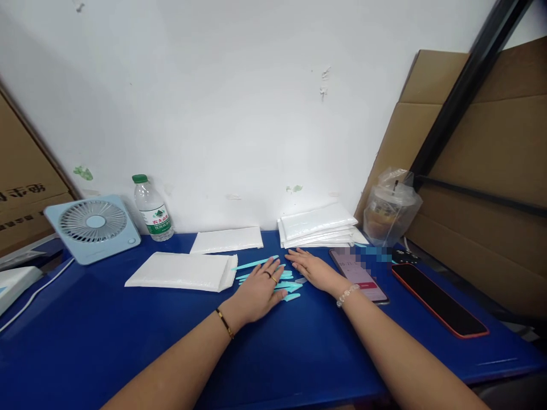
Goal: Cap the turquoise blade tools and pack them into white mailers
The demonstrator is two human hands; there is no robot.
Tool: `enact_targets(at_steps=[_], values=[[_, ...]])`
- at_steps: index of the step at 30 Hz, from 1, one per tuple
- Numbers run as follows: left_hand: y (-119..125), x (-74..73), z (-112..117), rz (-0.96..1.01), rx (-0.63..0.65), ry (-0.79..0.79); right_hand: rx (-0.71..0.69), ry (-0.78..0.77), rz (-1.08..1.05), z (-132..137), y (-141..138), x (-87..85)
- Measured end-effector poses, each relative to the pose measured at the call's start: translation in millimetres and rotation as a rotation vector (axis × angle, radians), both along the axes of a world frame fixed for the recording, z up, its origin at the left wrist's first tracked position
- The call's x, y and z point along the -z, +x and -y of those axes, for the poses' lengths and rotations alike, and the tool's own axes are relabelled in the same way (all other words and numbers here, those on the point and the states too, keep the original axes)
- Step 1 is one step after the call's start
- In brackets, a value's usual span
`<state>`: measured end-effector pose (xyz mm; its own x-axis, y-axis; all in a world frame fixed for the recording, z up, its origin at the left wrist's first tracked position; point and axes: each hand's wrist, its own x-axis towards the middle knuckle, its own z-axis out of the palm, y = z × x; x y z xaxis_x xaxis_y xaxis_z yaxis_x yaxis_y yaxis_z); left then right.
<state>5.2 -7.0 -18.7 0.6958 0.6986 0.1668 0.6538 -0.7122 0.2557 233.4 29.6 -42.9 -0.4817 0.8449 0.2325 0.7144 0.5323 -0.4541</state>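
Several slim turquoise plastic sticks point(292, 296) with tapered ends lie in a loose group on the blue table point(273, 353); their exact kind is unclear. Over them rests my left hand point(260, 287), palm down and fingers spread, hiding the middle of the group. My right hand point(311, 270) lies flat just right of the sticks, its fingers stretched toward the left and holding nothing visible. Left of the sticks is a white padded envelope point(182, 270) with its open end facing them. Another white envelope point(227, 240) lies behind, near the wall.
Behind my right hand is a stack of white envelopes point(316, 222). A lit phone point(363, 279) lies partly behind my right wrist, with a red-edged phone point(440, 299) farther right. A bagged drink cup point(387, 213), water bottle point(152, 210) and blue fan point(94, 228) stand along the back.
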Motion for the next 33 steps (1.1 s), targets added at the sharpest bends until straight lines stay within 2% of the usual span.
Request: enact_targets(at_steps=[5,8,10,13,16,20,28,33], values=[[10.3,1.3,31.1,-0.067,-0.006,-0.132,0.009,-0.019,-0.105,1.9,12.7,-5.9],[14.5,-4.3,44.5,-0.056,0.011,-0.193,0.013,-0.06,-0.165,4.4,18.1,-12.7],[14.7,-9.5,45.7,-0.02,0.005,-0.214,0.045,-0.047,-0.2,5.2,20.1,-17.1],[8.4,-16.1,33.3,0.056,-0.09,-0.19,0.1,0.051,-0.182,4.2,22.2,-22.3],[-3.2,-17.3,13.3,0.101,-0.194,-0.167,0.102,0.15,-0.066,2.2,23.4,-24.7],[-14.0,-12.1,-4.9,0.148,-0.206,-0.232,0.16,0.189,0.015,1.2,21.1,-23.5],[-18.1,-8.3,-14.5,0.22,-0.305,-0.279,0.066,0.181,-0.01,7.4,8.5,-25.6],[-18.5,-7.8,-15.5,0.228,-0.301,-0.255,0.032,0.172,0.001,8.8,5.1,-28.0]])
